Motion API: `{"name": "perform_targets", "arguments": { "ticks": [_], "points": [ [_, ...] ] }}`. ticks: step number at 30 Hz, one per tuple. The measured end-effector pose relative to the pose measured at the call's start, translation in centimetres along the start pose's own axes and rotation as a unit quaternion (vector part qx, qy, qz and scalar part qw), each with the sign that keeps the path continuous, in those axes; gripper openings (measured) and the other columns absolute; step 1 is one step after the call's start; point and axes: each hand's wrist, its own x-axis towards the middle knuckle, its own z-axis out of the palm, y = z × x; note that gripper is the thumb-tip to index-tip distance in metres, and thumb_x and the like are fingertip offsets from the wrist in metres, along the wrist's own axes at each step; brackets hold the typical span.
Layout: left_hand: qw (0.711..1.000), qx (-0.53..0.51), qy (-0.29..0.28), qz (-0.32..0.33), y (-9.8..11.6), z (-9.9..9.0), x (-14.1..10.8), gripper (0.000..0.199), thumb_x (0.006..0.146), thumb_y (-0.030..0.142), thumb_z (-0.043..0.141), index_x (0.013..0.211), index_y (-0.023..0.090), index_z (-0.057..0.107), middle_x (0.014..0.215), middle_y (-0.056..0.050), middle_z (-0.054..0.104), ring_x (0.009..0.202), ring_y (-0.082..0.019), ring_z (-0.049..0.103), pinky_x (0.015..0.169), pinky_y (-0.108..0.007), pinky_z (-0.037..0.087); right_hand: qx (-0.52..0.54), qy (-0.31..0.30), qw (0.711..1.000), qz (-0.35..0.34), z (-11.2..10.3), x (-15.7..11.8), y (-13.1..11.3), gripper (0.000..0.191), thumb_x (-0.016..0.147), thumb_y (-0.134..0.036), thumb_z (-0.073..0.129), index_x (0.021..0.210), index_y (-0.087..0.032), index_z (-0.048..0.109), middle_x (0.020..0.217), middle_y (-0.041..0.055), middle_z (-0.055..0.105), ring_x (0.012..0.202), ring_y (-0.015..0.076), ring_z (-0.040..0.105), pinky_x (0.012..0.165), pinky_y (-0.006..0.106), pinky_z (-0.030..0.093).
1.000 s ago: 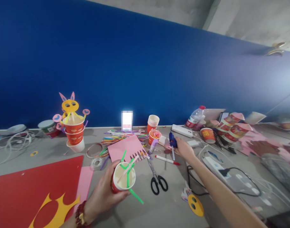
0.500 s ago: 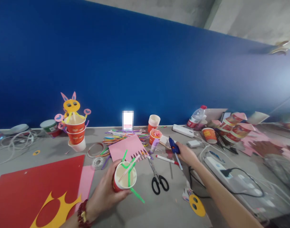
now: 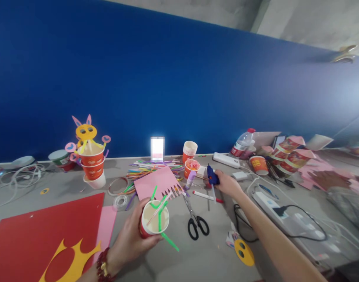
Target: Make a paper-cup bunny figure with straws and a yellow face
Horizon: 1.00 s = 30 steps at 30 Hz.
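Note:
In the head view my left hand (image 3: pixel 128 239) is wrapped round a red and white paper cup (image 3: pixel 147 216) at the middle front. Bent green straws (image 3: pixel 160 220) and a pale striped straw lie in and across its mouth, one green end sticking out over the rim toward me. Farther right, my right hand (image 3: pixel 229 185) grips a blue glue gun (image 3: pixel 212 177), a translucent glue stick trailing from its rear. The gun is over the table beside a red-capped white marker (image 3: pixel 203 195) and a purple glue stick tube (image 3: pixel 191 179). Black-handled scissors (image 3: pixel 194 223) lie between my hands.
A stacked-cup figure (image 3: pixel 93 166) stands at left, behind red card (image 3: pixel 44 227). Pink card (image 3: pixel 156 182) and loose straws (image 3: pixel 150 169) lie at the back. A power strip (image 3: pixel 270 211) with cables lies at right; beyond it rests another person's hand (image 3: pixel 328 178). A yellow face cutout (image 3: pixel 243 252) lies in front.
The glue gun in my right hand has shifted slightly left and turned more upright. My left hand and the cup hold nearly the same place.

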Motion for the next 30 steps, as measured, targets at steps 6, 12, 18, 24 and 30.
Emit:
{"name": "perform_targets", "arguments": {
  "ticks": [6, 12, 18, 24, 30],
  "points": [
    [1.0, 0.006, 0.01, 0.005, -0.3, -0.2, -0.1, 0.076, 0.072, 0.023, 0.074, 0.137, 0.022, 0.035, 0.135, -0.014, 0.056, 0.122, -0.032, 0.058, 0.098, -0.043, 0.052, 0.023, -0.025, 0.998, -0.045, -1.0, 0.8, 0.6, 0.034, 0.069, -0.023, 0.068, 0.101, -0.02, 0.059, 0.097, 0.007, 0.071, 0.084, 0.0261, 0.068, 0.066, 0.027, 0.043],
    [1.0, 0.006, 0.013, 0.008, -0.2, -0.2, -0.2, 0.077, 0.07, 0.021, 0.074, 0.136, 0.023, 0.036, 0.134, -0.013, 0.057, 0.122, -0.032, 0.058, 0.098, -0.043, 0.052, 0.035, -0.041, 0.996, -0.074, -1.7, 1.1, 1.5, 0.032, 0.068, -0.023, 0.068, 0.099, -0.02, 0.062, 0.106, 0.0075, 0.069, 0.091, 0.0254, 0.067, 0.074, 0.028, 0.048],
    [1.0, -0.001, 0.012, -0.003, 0.2, -0.4, 0.0, 0.078, 0.069, 0.02, 0.075, 0.137, 0.021, 0.037, 0.137, -0.016, 0.055, 0.124, -0.035, 0.056, 0.1, -0.046, 0.05, 0.027, -0.003, 0.995, -0.095, -4.0, -1.5, 0.3, 0.036, 0.075, -0.022, 0.06, 0.111, -0.02, 0.061, 0.117, 0.0106, 0.064, 0.097, 0.0263, 0.065, 0.084, 0.035, 0.05],
    [1.0, 0.001, 0.016, 0.014, -0.1, -0.2, -0.1, 0.077, 0.069, 0.022, 0.076, 0.136, 0.023, 0.038, 0.135, -0.013, 0.057, 0.123, -0.033, 0.058, 0.099, -0.044, 0.051, 0.005, 0.003, 0.985, -0.173, -4.3, -5.5, -5.2, 0.022, 0.086, -0.031, 0.059, 0.104, -0.023, 0.068, 0.115, 0.0099, 0.063, 0.11, 0.0292, 0.055, 0.099, 0.041, 0.042],
    [1.0, -0.005, 0.01, 0.016, 0.3, -0.3, -0.2, 0.076, 0.071, 0.022, 0.074, 0.137, 0.023, 0.036, 0.135, -0.014, 0.055, 0.123, -0.033, 0.057, 0.101, -0.044, 0.05, -0.009, -0.024, 0.978, -0.205, -3.2, -6.4, -7.8, 0.016, 0.076, -0.013, 0.059, 0.088, -0.019, 0.068, 0.11, 0.013, 0.064, 0.103, 0.0294, 0.055, 0.092, 0.043, 0.044]
  ]
}}
